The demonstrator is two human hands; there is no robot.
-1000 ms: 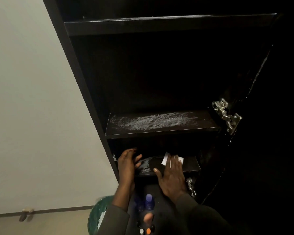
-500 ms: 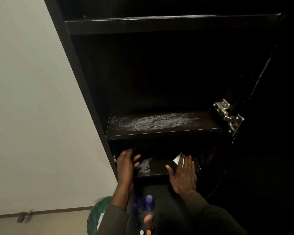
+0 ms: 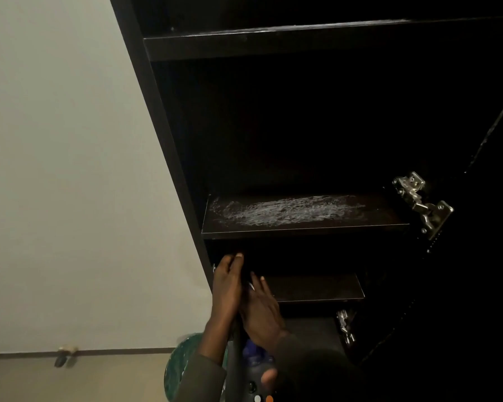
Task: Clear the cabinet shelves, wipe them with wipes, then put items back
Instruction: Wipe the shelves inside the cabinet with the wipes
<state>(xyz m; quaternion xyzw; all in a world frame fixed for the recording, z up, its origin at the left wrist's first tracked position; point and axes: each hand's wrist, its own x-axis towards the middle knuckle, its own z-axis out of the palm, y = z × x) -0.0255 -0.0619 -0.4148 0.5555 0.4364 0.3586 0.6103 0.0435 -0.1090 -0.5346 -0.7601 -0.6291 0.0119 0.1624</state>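
Head camera: the open cabinet [image 3: 163, 117] fills the frame from eleven o'clock down to five, dark inside. Its middle shelf [image 3: 302, 227] sits near three o'clock of centre, streaked with pale smears. The lower shelf [image 3: 317, 288] lies around five o'clock, its long axis running left to right.

The left hand [image 3: 227, 288] rests at the lower shelf's left end, by the cabinet's side wall, fingers straight and loosely spread, gripping nothing I can make out. The right hand [image 3: 262, 311] lies just beside it, touching it, fingers flat and pointing toward eleven o'clock. A sliver of white, probably the wipe [image 3: 251, 286], peeks out between the two hands; most of it is hidden, and I cannot say whether the fingers pin it down or only cover it.

The unwiped length of the lower shelf stretches off toward three o'clock from both hands. The right hand is nearer, so a sweep along the shelf's long axis looks natural.

At six o'clock, a bottle [image 3: 256, 358] with a blue top stands below the wrists.
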